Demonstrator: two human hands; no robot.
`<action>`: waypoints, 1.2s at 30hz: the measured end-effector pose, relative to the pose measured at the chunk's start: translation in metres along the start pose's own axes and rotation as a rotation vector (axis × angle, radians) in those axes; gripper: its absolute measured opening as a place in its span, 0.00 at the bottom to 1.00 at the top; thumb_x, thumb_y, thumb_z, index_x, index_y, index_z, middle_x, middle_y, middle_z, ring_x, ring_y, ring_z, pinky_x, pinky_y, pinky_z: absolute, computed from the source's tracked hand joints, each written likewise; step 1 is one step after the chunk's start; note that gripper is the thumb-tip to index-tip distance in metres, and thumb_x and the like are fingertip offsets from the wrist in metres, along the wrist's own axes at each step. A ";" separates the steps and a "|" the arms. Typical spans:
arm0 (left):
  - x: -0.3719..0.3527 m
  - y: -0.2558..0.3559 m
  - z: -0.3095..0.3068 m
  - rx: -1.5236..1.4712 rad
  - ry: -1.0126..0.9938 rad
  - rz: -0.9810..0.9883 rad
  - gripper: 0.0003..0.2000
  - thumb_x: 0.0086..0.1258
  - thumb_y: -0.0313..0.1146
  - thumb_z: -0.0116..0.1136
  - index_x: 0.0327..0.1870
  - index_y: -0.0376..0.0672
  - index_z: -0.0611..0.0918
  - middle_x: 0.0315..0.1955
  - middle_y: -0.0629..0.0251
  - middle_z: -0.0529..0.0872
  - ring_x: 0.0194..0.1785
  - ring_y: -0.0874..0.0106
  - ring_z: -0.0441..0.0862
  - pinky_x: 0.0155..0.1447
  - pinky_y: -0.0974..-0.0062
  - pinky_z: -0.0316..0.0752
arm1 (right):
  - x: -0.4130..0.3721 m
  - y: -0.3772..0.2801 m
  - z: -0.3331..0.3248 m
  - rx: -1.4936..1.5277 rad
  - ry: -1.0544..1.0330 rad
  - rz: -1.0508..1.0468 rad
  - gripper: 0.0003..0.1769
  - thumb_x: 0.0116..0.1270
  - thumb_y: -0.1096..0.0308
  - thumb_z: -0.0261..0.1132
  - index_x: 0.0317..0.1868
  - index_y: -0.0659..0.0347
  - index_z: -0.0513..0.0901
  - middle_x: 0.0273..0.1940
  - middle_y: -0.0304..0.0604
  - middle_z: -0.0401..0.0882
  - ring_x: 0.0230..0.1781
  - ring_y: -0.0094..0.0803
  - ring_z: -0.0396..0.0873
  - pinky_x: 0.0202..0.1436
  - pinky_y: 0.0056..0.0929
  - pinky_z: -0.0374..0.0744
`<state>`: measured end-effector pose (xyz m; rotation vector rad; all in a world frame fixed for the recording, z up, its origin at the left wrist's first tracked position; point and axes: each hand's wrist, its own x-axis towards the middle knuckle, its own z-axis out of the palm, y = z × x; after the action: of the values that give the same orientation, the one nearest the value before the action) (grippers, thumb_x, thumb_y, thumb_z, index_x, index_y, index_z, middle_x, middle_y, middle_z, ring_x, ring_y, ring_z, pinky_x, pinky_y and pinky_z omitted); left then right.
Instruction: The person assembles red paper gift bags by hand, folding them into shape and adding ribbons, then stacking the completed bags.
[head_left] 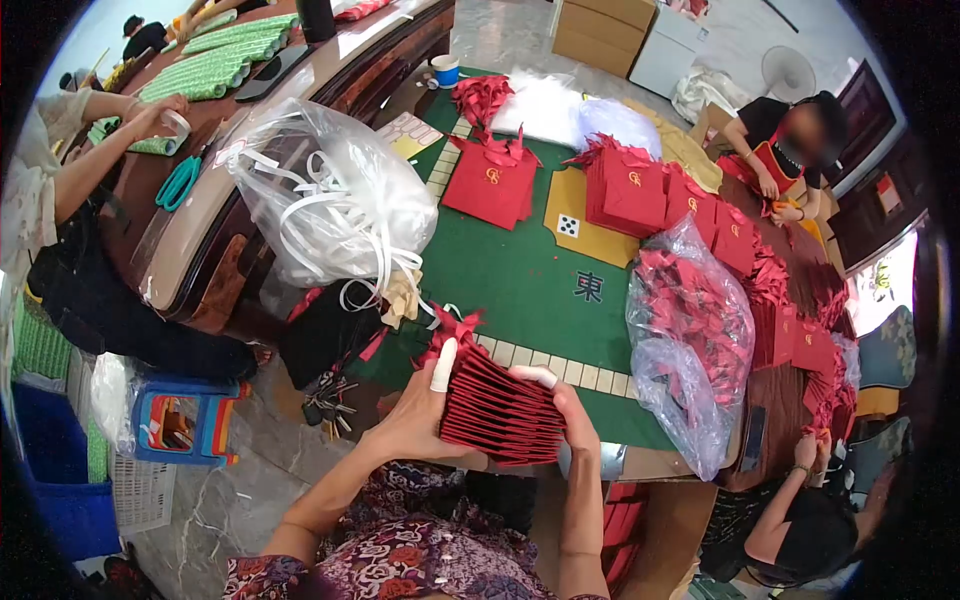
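Between my two hands is a thick stack of folded red gift bags (500, 408), edges toward me, with red ribbons bunched at its upper left. My left hand (415, 415) grips the left side, and a white finger cover shows on its thumb. On the right side my right hand (570, 405) presses the stack, also with a white cover on one digit. The stack is held above the near edge of the green table (540, 300). Ahead lie a pair of red bags (490, 185) with a gold emblem and a taller pile of red bags (622, 190).
A clear bag of white ribbon (335, 200) sits at the left; a clear bag of red ribbons (695, 325) lies at the right. A cardboard box (660, 525) stands below the table. Co-workers handle red ribbons on the right; another person's hands work near teal scissors (178, 183).
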<state>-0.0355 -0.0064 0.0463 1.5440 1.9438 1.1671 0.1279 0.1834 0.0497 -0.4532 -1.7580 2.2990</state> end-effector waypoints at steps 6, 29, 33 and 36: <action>0.006 0.002 -0.003 0.051 -0.055 -0.068 0.67 0.41 0.46 0.81 0.78 0.35 0.42 0.69 0.39 0.54 0.68 0.45 0.61 0.73 0.52 0.57 | 0.000 0.017 -0.006 -0.041 -0.034 -0.067 0.48 0.65 0.28 0.50 0.56 0.73 0.79 0.52 0.46 0.79 0.56 0.33 0.77 0.65 0.29 0.71; 0.010 -0.015 0.007 -0.178 -0.083 0.074 0.65 0.41 0.40 0.82 0.77 0.39 0.44 0.70 0.48 0.53 0.76 0.53 0.53 0.78 0.59 0.51 | -0.032 0.070 0.025 0.114 0.397 -0.292 0.54 0.69 0.25 0.43 0.76 0.67 0.55 0.76 0.50 0.56 0.76 0.40 0.56 0.78 0.41 0.54; 0.007 -0.013 0.006 -0.123 -0.098 0.107 0.62 0.42 0.40 0.81 0.77 0.36 0.47 0.72 0.48 0.51 0.77 0.52 0.51 0.79 0.60 0.50 | -0.028 0.071 0.027 0.069 0.428 -0.325 0.52 0.71 0.28 0.41 0.76 0.67 0.56 0.76 0.51 0.57 0.77 0.40 0.55 0.79 0.42 0.51; 0.004 -0.019 0.008 -0.218 -0.085 0.073 0.61 0.43 0.40 0.80 0.77 0.37 0.49 0.73 0.47 0.48 0.78 0.51 0.48 0.79 0.59 0.48 | -0.029 0.076 0.025 0.019 0.428 -0.344 0.50 0.72 0.29 0.39 0.75 0.67 0.57 0.75 0.51 0.58 0.77 0.41 0.55 0.79 0.43 0.51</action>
<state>-0.0419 -0.0007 0.0275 1.5325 1.6583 1.2746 0.1469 0.1310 -0.0141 -0.5425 -1.4701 1.8193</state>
